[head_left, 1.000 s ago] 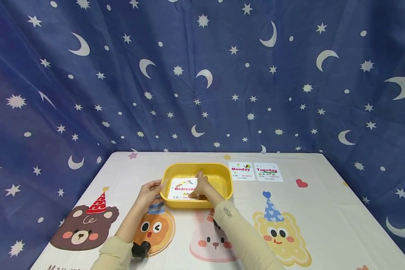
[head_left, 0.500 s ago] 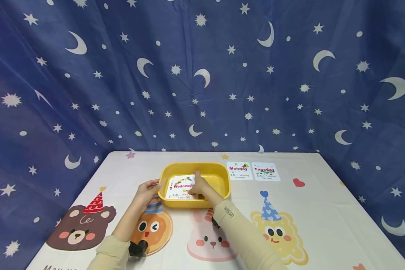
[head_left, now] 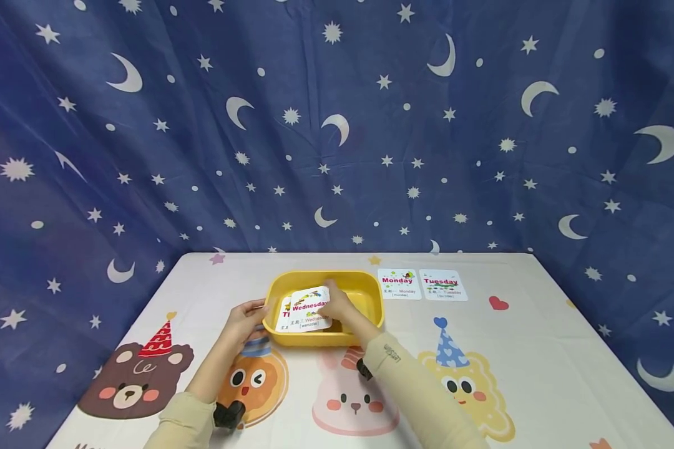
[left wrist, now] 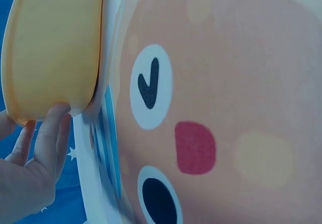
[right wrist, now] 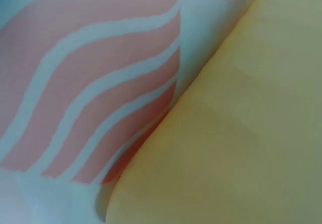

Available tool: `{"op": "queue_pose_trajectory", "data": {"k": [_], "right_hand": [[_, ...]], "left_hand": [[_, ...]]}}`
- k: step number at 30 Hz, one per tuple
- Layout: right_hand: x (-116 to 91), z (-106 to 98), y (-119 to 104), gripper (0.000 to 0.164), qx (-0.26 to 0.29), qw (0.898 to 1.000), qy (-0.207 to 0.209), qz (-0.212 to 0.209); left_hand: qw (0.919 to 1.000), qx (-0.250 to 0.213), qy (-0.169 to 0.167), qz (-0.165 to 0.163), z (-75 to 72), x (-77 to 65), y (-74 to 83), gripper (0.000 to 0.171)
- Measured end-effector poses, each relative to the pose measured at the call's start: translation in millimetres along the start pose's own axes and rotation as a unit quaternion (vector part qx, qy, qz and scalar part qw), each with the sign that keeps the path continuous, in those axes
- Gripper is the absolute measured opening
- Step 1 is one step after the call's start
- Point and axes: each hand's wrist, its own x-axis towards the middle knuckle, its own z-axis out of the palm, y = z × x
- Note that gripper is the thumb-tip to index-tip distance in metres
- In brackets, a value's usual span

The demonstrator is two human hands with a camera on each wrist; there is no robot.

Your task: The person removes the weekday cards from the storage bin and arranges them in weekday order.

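Observation:
A yellow plastic tray (head_left: 314, 339) stands on the table. At its left end my left hand (head_left: 244, 323) grips the rim; in the left wrist view its fingers (left wrist: 49, 133) touch the tray's outer wall. Reaching inside, my right hand (head_left: 340, 305) pinches the right edge of a white card (head_left: 309, 305) printed "Wednesday", which is tilted up. Partly hidden beneath it lies another white card (head_left: 284, 313) with red letters starting "Th". Only the tray's yellow wall (right wrist: 226, 133) and the tablecloth show in the right wrist view, not the hand.
Right of the tray, a "Monday" card (head_left: 399, 284) and a "Tuesday" card (head_left: 443, 285) lie side by side on the table. The white tablecloth (head_left: 545, 349) has cartoon prints. Behind the table's back edge hangs a blue curtain (head_left: 292, 162) with moons and stars.
The right hand has lifted and turned the Wednesday card slightly up and rightward, uncovering part of the card below. The left hand keeps its place on the tray.

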Motion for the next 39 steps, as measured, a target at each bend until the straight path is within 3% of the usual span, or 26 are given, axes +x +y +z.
{"op": "queue_pose_trajectory", "data": {"k": [10, 24, 39], "right_hand": [[-3, -10, 2, 0.067, 0.074, 0.997, 0.026, -0.023], [-16, -26, -1, 0.068, 0.090, 0.994, 0.056, -0.037], [-39, -36, -12, 0.066, 0.120, 0.990, 0.041, -0.061]], "left_hand": [[1.0000, -0.005, -0.002, 0.004, -1.8, 0.1, -3.1, 0.043], [0.9999, -0.005, -0.005, 0.009, -0.1, -1.1, 1.2, 0.043], [0.9998, -0.015, -0.011, 0.008, -2.0, -2.5, 0.0, 0.047]]}}
